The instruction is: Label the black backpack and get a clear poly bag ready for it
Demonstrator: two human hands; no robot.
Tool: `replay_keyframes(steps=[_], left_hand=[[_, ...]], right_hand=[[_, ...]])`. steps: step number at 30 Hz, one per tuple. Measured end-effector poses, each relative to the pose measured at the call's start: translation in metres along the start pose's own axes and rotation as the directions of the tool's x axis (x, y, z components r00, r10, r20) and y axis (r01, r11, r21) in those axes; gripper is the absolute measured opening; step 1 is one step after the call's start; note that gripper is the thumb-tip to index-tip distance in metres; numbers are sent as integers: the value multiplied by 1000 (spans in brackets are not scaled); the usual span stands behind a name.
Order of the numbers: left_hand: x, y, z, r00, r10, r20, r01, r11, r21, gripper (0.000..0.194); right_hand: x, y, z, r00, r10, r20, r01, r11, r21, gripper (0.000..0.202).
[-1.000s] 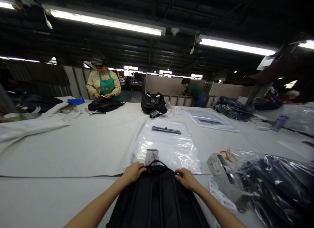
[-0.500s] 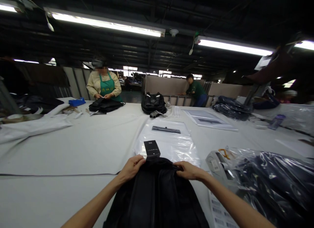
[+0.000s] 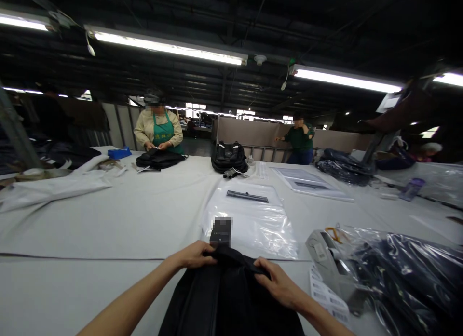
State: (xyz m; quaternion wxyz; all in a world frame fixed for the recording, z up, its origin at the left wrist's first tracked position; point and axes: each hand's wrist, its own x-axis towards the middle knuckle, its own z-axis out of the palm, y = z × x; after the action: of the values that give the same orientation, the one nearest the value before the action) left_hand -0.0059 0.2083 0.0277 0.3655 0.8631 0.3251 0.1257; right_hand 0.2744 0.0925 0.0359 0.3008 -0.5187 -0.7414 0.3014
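Head view shows us at the near edge of a long white cloth-covered table (image 3: 108, 220), with both hands on the top of a black fabric backpack (image 3: 231, 297) that lies flat in front of us. Our left hand (image 3: 193, 255) is closed on the bag's upper left corner, and our right hand (image 3: 277, 283) is clamped on the upper right of its top edge, fingers curled over the fabric. A small black hang tag (image 3: 221, 232) stands up from the top of the bag, just past our left hand.

As we judge it, the bag is not yet packed: a clear flat plastic bag with a dark zip strip (image 3: 249, 215) lies just beyond it, toward the middle of the table, and we cannot tell whether its mouth is open. So the handling at the top of the bag is under way and the bagging appears to be left.

For room, the table to our left is open cloth up to a dark seam. On our right, near the edge, sit a grey tape dispenser (image 3: 334, 268), a sheet of barcode labels (image 3: 325, 295) and dark bags wrapped in clear plastic (image 3: 412, 273), close to our right forearm. At the far edge a person in a green apron (image 3: 159, 131) handles another black bag (image 3: 159, 157).
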Motion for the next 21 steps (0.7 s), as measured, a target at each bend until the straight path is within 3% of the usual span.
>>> replay_keyframes(steps=[3,5,8,13,16,19,21], left_hand=[[8,6,-6,988,-36,150,45,997,-56,32],[11,13,-5,967,-38,250,65,993,-101,41],[15,25,6,939,-41,342,83,991,-108,56],[31,35,30,889,-5,459,-50,993,107,48],[29,37,35,929,11,369,-79,982,169,48],[10,48,27,993,64,101,-89,960,265,52],[-5,59,17,982,189,-14,-175,934,310,46]], right_hand=[[-7,1,-8,997,-16,72,5,987,161,17],[-6,4,-14,997,-13,75,-1,984,176,21],[9,6,-21,997,-68,48,68,998,-13,22],[56,8,-12,940,-104,324,205,933,-296,8],[58,12,0,945,-101,310,205,924,-323,4],[33,11,-2,968,-130,213,188,942,-278,10],[14,4,-8,977,-140,160,176,957,-232,9]])
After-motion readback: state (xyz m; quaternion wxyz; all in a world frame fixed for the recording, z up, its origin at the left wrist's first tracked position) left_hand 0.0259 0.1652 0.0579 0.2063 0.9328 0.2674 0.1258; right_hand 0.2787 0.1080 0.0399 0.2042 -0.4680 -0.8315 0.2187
